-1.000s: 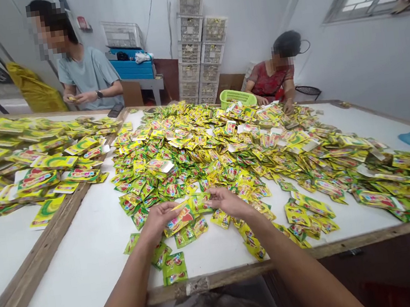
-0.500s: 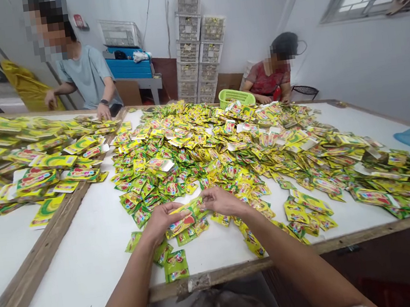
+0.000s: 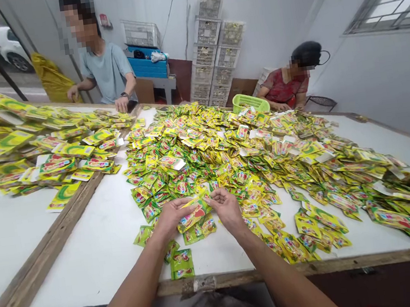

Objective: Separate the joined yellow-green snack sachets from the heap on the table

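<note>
Here, sachet strip (image 3: pixel 193 215) across left grip (image 3: pixel 173 214), right hand (image 3: pixel 226 206) just beside (open).

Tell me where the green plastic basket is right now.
In the head view, the green plastic basket sits at the far edge of the pile of yellow-green sachets, just left of the seated person in the red top.

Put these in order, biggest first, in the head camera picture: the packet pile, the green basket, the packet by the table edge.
Packet pile, then green basket and lone packet: those two look close, and the basket is farther away.
</note>
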`<state>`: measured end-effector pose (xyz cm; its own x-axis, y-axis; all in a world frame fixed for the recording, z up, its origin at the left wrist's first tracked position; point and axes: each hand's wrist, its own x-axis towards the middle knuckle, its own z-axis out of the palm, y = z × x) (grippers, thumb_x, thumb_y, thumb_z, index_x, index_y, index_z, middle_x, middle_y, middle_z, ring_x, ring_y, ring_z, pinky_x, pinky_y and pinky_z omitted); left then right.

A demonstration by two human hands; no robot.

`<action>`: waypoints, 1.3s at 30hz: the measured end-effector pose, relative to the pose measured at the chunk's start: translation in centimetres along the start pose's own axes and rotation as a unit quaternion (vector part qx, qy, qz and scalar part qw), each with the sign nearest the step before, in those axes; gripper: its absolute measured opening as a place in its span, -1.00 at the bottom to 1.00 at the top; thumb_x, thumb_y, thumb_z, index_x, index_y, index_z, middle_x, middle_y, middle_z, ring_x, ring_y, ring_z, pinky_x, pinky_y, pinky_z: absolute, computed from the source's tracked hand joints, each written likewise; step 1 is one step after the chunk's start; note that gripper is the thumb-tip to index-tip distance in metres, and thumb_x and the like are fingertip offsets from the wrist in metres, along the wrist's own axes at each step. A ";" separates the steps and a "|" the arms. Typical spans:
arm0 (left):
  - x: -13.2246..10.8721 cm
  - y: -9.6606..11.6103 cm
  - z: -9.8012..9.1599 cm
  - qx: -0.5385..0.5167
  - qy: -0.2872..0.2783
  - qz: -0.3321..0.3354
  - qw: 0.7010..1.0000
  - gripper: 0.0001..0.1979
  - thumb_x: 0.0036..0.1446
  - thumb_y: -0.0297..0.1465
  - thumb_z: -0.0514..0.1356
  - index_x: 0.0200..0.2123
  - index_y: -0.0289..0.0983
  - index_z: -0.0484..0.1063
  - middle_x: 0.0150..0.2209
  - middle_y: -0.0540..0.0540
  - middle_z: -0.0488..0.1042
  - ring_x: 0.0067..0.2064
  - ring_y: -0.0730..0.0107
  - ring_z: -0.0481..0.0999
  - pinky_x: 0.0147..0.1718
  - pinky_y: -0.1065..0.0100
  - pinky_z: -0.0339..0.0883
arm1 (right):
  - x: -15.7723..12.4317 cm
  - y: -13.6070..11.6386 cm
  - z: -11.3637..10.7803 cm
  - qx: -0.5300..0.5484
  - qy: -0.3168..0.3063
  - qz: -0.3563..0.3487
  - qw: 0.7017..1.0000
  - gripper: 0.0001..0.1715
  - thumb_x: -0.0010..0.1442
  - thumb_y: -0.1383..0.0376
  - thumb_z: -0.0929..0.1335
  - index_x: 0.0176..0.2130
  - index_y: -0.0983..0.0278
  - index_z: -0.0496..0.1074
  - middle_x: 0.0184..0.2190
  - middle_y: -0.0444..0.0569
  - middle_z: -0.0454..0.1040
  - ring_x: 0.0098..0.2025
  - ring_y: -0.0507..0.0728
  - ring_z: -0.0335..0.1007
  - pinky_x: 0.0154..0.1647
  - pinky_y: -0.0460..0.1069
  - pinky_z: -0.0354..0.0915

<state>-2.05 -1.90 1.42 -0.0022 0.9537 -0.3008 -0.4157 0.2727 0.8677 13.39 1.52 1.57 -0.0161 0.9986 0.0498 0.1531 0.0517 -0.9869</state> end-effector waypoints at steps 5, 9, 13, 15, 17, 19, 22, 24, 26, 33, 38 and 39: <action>0.0 0.0 -0.1 0.018 0.023 0.014 0.999 -0.65 -0.39 -0.33 0.43 -0.41 -0.32 0.55 -0.48 -0.07 0.59 -0.47 0.33 0.51 -0.41 0.36 0.34 | -0.7 -0.1 -0.3 -0.007 -0.040 -0.004 0.999 -0.64 -0.15 0.07 0.44 -0.47 0.26 0.34 -0.55 -0.14 0.34 -0.51 0.03 0.24 -0.46 -0.07 0.19; 0.1 -0.2 -0.2 0.053 0.001 0.034 0.998 -0.70 -0.34 -0.33 0.41 -0.42 -0.30 0.56 -0.46 -0.06 0.59 -0.43 0.35 0.51 -0.37 0.39 0.33 | -0.9 0.3 -0.3 0.017 -0.056 0.044 0.997 -0.67 -0.18 0.13 0.47 -0.48 0.29 0.39 -0.54 -0.12 0.40 -0.48 0.05 0.30 -0.42 -0.05 0.23; 0.2 0.0 -0.3 0.052 0.020 0.026 0.998 -0.69 -0.34 -0.32 0.41 -0.43 -0.31 0.56 -0.46 -0.08 0.59 -0.44 0.35 0.51 -0.36 0.38 0.33 | -1.3 0.1 0.1 0.109 -0.112 0.077 0.985 -0.71 -0.11 0.11 0.44 -0.45 0.29 0.43 -0.52 -0.11 0.46 -0.43 0.07 0.37 -0.30 -0.02 0.28; 0.2 0.1 -0.3 0.053 0.028 0.024 0.998 -0.68 -0.33 -0.31 0.41 -0.42 -0.31 0.56 -0.46 -0.08 0.59 -0.45 0.34 0.50 -0.36 0.37 0.33 | -1.7 -0.4 0.1 0.139 -0.144 0.076 0.977 -0.70 -0.04 0.09 0.41 -0.40 0.29 0.45 -0.45 -0.08 0.49 -0.35 0.10 0.41 -0.20 0.01 0.29; 0.2 0.2 -0.3 0.059 0.032 0.029 0.997 -0.69 -0.33 -0.31 0.41 -0.42 -0.31 0.56 -0.47 -0.07 0.59 -0.45 0.34 0.50 -0.37 0.36 0.32 | -2.0 -0.7 0.0 0.148 -0.161 0.074 0.973 -0.67 -0.04 0.10 0.41 -0.33 0.28 0.44 -0.38 -0.06 0.51 -0.27 0.11 0.42 -0.12 0.03 0.28; 0.2 0.1 -0.3 0.072 0.024 0.044 0.996 -0.71 -0.31 -0.31 0.40 -0.44 -0.31 0.56 -0.46 -0.06 0.58 -0.43 0.35 0.49 -0.36 0.38 0.31 | -2.2 -0.9 0.0 0.142 -0.197 0.074 0.967 -0.63 -0.08 0.13 0.44 -0.28 0.28 0.42 -0.34 -0.05 0.52 -0.24 0.11 0.43 -0.11 0.04 0.28; 0.2 -0.2 -0.1 0.098 -0.013 0.057 0.993 -0.75 -0.26 -0.30 0.38 -0.44 -0.31 0.56 -0.45 -0.05 0.57 -0.40 0.36 0.48 -0.34 0.40 0.29 | -2.4 -0.6 0.2 0.139 -0.253 0.088 0.953 -0.58 -0.12 0.17 0.47 -0.26 0.29 0.39 -0.37 -0.07 0.51 -0.28 0.11 0.44 -0.18 0.03 0.31; 0.3 -0.4 0.0 0.098 -0.039 0.051 0.993 -0.73 -0.23 -0.29 0.36 -0.40 -0.30 0.55 -0.43 -0.05 0.57 -0.39 0.36 0.48 -0.33 0.40 0.28 | -2.4 -0.3 0.6 0.134 -0.224 0.098 0.960 -0.55 -0.15 0.18 0.47 -0.25 0.29 0.33 -0.46 -0.12 0.49 -0.39 0.09 0.44 -0.29 0.01 0.33; 0.3 -0.5 0.1 0.096 -0.057 0.045 0.993 -0.69 -0.20 -0.26 0.34 -0.33 -0.29 0.54 -0.40 -0.05 0.57 -0.38 0.36 0.48 -0.33 0.39 0.28 | -2.4 0.1 0.9 0.114 -0.159 0.094 0.976 -0.54 -0.16 0.21 0.47 -0.25 0.25 0.27 -0.53 -0.19 0.46 -0.49 0.04 0.39 -0.40 -0.04 0.30; -0.5 -0.1 -0.8 0.148 -0.102 -0.001 0.984 -0.71 -0.19 -0.24 0.34 -0.43 -0.34 0.51 -0.47 -0.06 0.54 -0.41 0.35 0.46 -0.38 0.40 0.27 | -2.6 0.0 1.6 0.158 -0.226 0.107 0.955 -0.57 -0.14 0.27 0.41 -0.27 0.21 0.18 -0.54 -0.23 0.44 -0.52 0.02 0.35 -0.44 -0.08 0.24; -1.4 2.8 -3.8 0.181 -0.027 0.011 0.983 -0.63 -0.27 -0.27 0.36 -0.33 -0.31 0.52 -0.41 -0.09 0.58 -0.42 0.30 0.50 -0.41 0.37 0.32 | -0.4 0.1 1.2 0.119 -0.147 0.046 0.981 -0.61 -0.07 0.21 0.38 -0.23 0.21 0.20 -0.42 -0.11 0.49 -0.36 0.09 0.43 -0.29 -0.01 0.30; -1.6 4.1 -5.1 0.211 0.021 0.025 0.977 -0.61 -0.28 -0.25 0.35 -0.31 -0.31 0.52 -0.42 -0.09 0.58 -0.44 0.29 0.50 -0.44 0.37 0.32 | 0.5 0.2 1.1 0.069 -0.119 0.027 0.990 -0.66 -0.04 0.20 0.36 -0.25 0.22 0.22 -0.42 -0.09 0.49 -0.33 0.10 0.43 -0.28 0.00 0.30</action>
<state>-8.42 -2.93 3.43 -0.0542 0.9637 -0.2615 -0.0031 0.2617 0.9651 12.36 2.00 1.22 -0.2472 0.9687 -0.0247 0.0235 -0.0195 -0.9995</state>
